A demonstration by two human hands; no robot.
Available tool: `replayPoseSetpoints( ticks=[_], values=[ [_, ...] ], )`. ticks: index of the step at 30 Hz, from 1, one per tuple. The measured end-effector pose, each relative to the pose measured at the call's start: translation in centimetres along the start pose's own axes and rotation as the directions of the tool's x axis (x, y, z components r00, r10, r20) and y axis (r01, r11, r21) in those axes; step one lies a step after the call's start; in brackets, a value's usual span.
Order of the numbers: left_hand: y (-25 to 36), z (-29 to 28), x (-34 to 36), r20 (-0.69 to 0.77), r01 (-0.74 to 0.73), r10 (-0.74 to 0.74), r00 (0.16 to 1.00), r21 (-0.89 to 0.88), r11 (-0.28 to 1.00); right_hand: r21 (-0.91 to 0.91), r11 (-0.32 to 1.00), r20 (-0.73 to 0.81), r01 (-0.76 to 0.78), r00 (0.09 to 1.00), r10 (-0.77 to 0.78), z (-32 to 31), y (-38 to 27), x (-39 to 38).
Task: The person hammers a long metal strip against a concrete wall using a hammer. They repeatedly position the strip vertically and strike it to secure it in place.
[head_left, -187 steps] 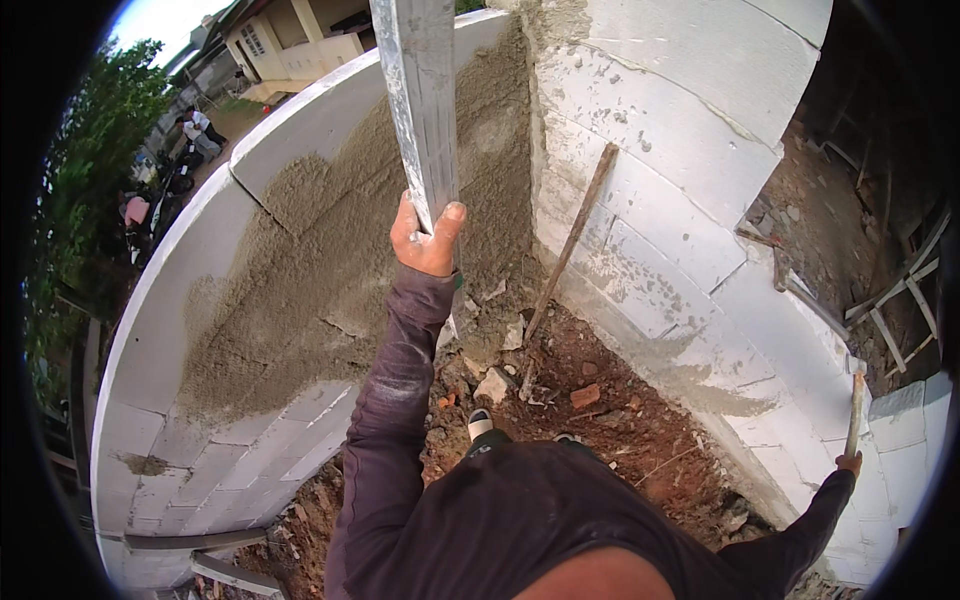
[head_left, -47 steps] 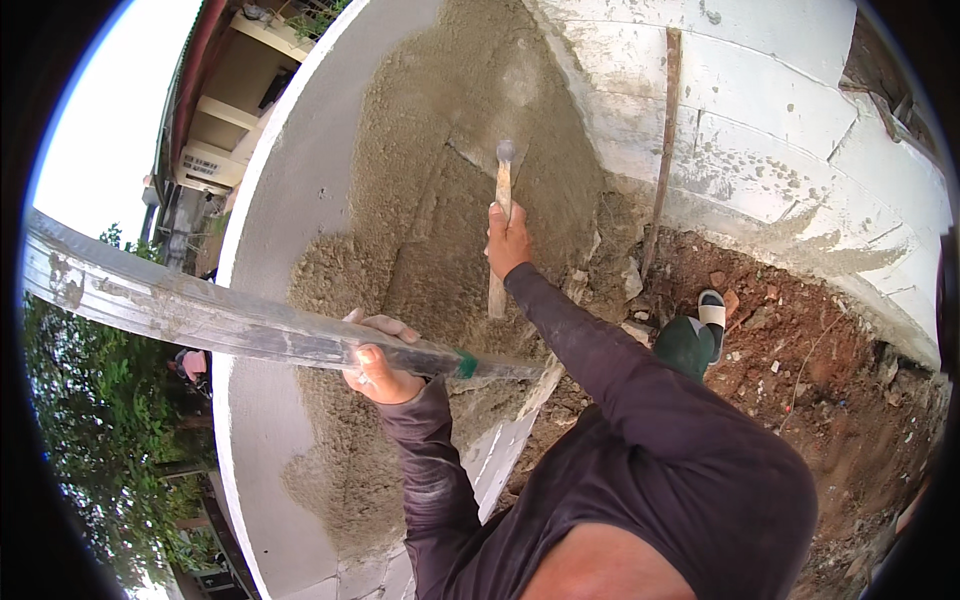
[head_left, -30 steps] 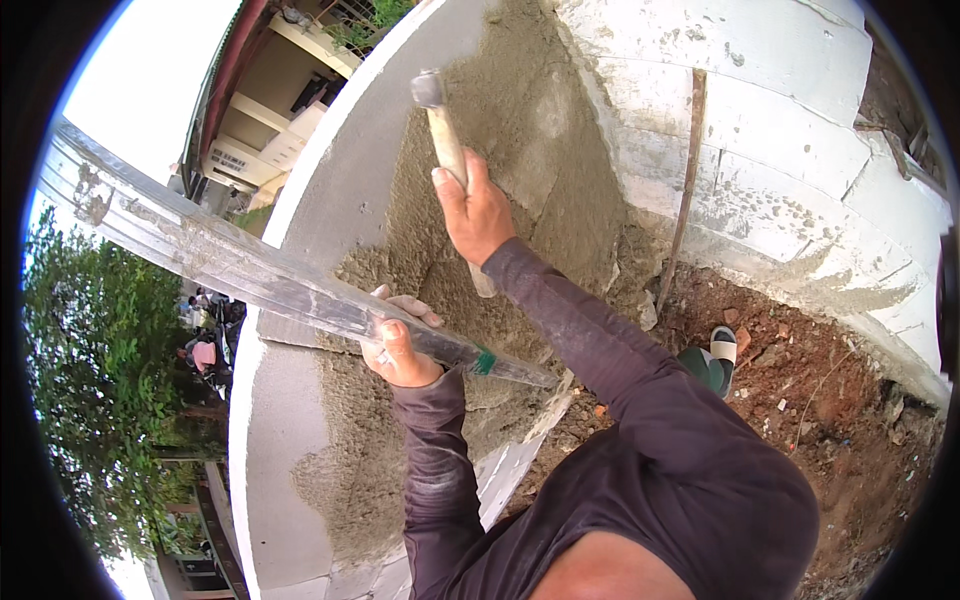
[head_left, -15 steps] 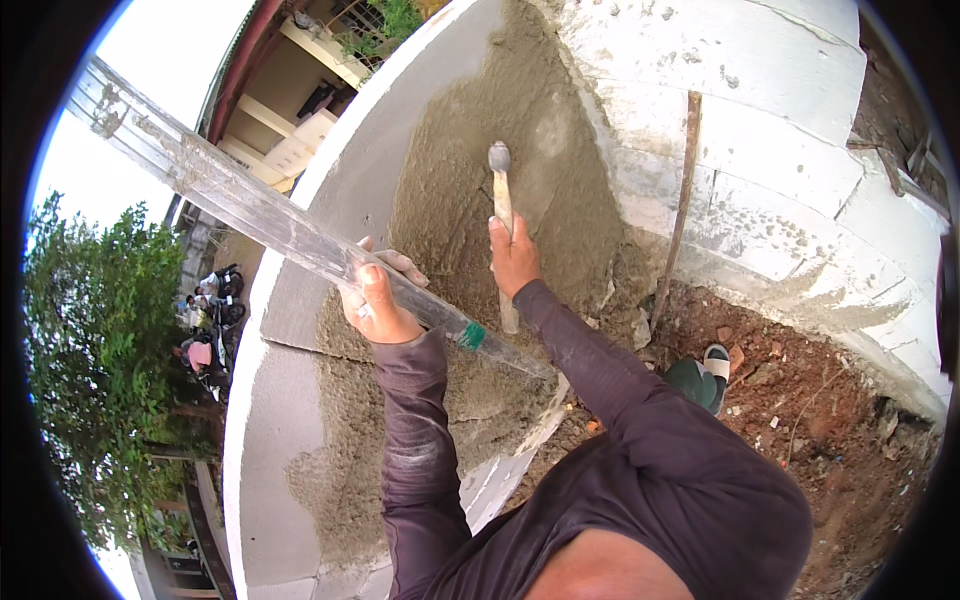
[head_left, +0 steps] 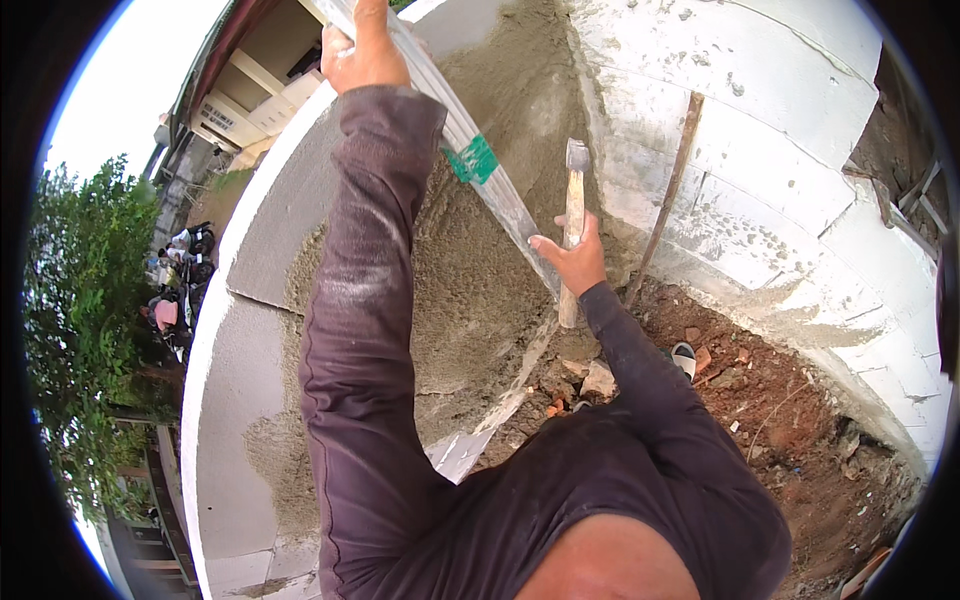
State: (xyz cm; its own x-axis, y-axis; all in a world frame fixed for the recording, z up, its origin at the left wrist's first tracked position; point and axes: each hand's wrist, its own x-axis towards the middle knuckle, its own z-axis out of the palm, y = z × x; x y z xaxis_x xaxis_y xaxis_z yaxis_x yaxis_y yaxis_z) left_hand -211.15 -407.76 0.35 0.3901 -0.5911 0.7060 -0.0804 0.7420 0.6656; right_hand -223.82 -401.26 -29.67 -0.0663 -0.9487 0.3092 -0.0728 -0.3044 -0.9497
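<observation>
My left hand (head_left: 368, 52) is raised at the upper left, closed round a long metal straightedge (head_left: 512, 212). A band of green tape (head_left: 473, 160) wraps the bar below that hand. The bar slants down to the right across wet grey mortar (head_left: 455, 285) spread over the block wall, and its upper end runs out of view. My right hand (head_left: 582, 264) grips a hammer (head_left: 574, 205) by its wooden handle, with the metal head pointing up. The right thumb reaches to the straightedge's lower end; whether it also grips the bar, I cannot tell.
A white block wall (head_left: 740, 180) meets the mortared wall on the right, with a thin wooden stick (head_left: 672, 185) leaning on it. Reddish soil and rubble (head_left: 745, 400) lie below, near a sandalled foot (head_left: 684, 358). Beyond the wall's edge are trees (head_left: 80, 340) and parked motorbikes (head_left: 185, 280).
My left hand has gone up and away, swinging the straightedge steeper. My right hand, with the hammer, has moved right and slightly down to the bar's lower end.
</observation>
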Motion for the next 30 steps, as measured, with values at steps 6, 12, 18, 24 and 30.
replayPoseSetpoints(
  ticks=[6, 12, 18, 24, 30],
  values=[
    [-3.3, 3.6, 6.1, 0.002, -0.285, 0.287, 0.958, 0.111, 0.952, 0.010, 1.000, 0.024, 0.006, 1.000, -0.007, -1.6, -1.1, 4.6],
    [-4.0, 4.7, 9.0, -0.037, -0.211, 0.219, 0.975, 0.162, 0.964, -0.075, 0.997, 0.061, -0.006, 0.998, 0.010, -1.5, 2.3, 7.9],
    [-7.6, 3.1, 11.5, -0.034, -0.387, 0.401, 0.916, 0.201, 0.900, -0.072, 0.994, 0.212, -0.078, 0.973, 0.091, 0.7, 4.4, 9.8],
    [-5.2, 6.0, 10.7, -0.067, -0.148, 0.174, 0.983, 0.283, 0.948, -0.070, 0.986, 0.279, -0.149, 0.947, 0.162, 0.5, 3.7, 10.4],
    [-7.1, 3.8, 9.4, 0.185, -0.229, 0.185, 0.965, 0.256, 0.939, -0.026, 0.994, 0.107, -0.104, 0.989, 0.106, 1.7, 5.8, 10.0]
  ],
)
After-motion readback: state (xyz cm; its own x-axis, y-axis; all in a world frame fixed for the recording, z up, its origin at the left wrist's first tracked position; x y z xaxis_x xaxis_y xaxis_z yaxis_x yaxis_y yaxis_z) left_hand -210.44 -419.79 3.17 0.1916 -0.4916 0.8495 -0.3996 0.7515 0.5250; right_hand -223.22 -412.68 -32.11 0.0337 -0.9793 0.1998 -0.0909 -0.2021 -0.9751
